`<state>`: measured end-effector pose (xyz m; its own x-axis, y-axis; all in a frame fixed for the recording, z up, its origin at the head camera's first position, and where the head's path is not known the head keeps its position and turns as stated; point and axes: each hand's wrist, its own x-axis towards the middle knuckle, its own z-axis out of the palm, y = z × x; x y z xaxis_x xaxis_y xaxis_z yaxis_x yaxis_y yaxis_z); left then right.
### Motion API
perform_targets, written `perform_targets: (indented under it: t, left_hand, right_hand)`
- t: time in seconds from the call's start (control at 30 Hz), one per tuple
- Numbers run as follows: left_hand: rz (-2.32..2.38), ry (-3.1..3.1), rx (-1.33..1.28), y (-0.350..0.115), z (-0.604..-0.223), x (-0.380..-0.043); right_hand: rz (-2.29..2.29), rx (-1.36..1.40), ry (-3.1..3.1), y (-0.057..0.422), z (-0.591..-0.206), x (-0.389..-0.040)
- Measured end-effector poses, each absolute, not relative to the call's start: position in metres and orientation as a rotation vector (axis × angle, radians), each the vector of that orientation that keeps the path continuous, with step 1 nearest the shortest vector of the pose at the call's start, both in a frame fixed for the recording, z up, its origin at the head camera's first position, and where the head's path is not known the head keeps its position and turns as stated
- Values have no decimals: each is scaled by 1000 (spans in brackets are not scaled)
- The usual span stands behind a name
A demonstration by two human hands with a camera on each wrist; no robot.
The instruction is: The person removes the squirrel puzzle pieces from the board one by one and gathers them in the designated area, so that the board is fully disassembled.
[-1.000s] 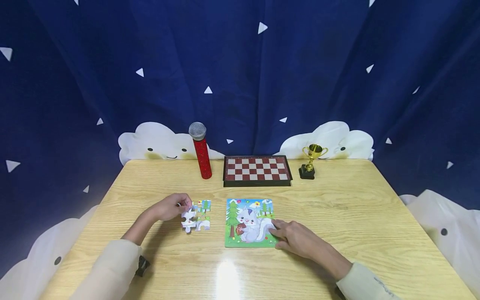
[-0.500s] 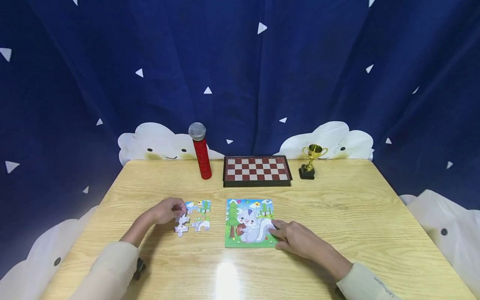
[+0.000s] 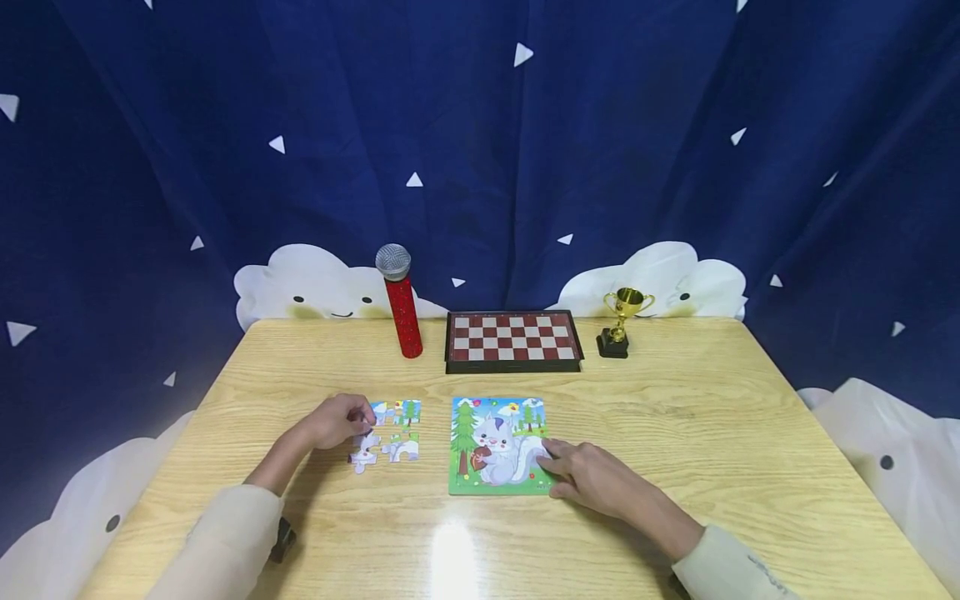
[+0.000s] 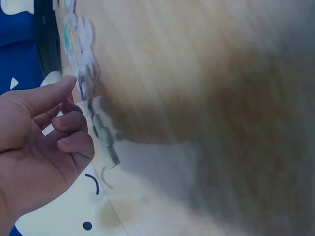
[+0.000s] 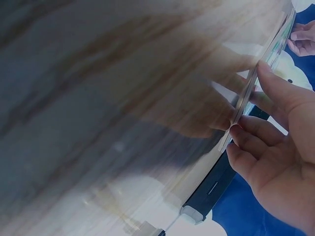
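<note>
Behind the glossy table point(image 3: 697, 433) hangs a blue curtain point(image 3: 480, 150); my right hand point(image 3: 592, 477) touches the picture point(image 3: 498, 458), fingers loose; whether my left hand point(image 3: 333, 422) pinches the puzzle point(image 3: 407, 446), I can't tell.

You have a mic point(image 3: 405, 317) beyond your left fingers point(image 3: 363, 408), a trophy point(image 3: 619, 323) beyond your right fingers point(image 3: 559, 448), a chessboard point(image 3: 513, 337) between those two, a curtain point(image 3: 465, 108) behind.

Right fingers point(image 5: 246, 142) touch thin board point(image 5: 241, 105); black box point(image 5: 209, 189) behind; left hand point(image 5: 302, 40) beyond.
</note>
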<state>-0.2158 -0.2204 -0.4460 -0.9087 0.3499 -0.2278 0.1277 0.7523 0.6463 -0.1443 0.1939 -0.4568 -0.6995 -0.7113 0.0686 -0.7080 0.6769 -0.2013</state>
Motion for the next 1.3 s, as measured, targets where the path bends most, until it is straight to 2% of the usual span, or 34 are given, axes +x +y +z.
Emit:
perform_targets:
  t: [0.4, 1.03, 1.3]
  left_hand:
    - [969, 2634, 492, -204, -428, -223]
    - [999, 2504, 617, -111, -432, -229]
    - [963, 2461, 650, -83, -438, -228]
  right_hand:
    - [-335, -1219, 2869, 193, -457, -144]
    - [-228, -1152, 2900, 188, -453, -147]
    - [-306, -1247, 2873, 172, -449, -145]
